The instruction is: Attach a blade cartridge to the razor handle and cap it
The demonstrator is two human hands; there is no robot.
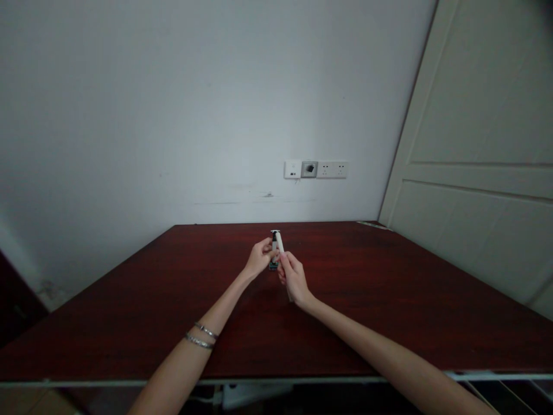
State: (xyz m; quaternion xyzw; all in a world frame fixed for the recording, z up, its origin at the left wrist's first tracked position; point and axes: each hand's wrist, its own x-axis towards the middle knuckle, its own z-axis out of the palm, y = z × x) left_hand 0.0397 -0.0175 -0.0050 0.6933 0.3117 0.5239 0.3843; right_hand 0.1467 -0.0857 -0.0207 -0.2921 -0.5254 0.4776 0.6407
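Near the middle of the table, both my hands meet around a slim white stick-like thing (280, 242) that stands tilted. My right hand (294, 276) is closed around its lower part, and its bottom end shows below my fingers. At the top is a small pale crosspiece. Just behind and to the left is a narrow upright part (273, 244), white and black with a dark patterned lower end. My left hand (260, 257) has its fingers bent around this part. The exact kind of thing, and whether the two parts are joined, I cannot make out.
The dark red wooden table (173, 311) reaches back to a pale wall. Wall sockets (332, 169) sit above its far edge. On the right stands a pale panelled door (484, 213). A flat strip (374, 225) lies at the far right corner. Below the front edge is a white object (254, 395).
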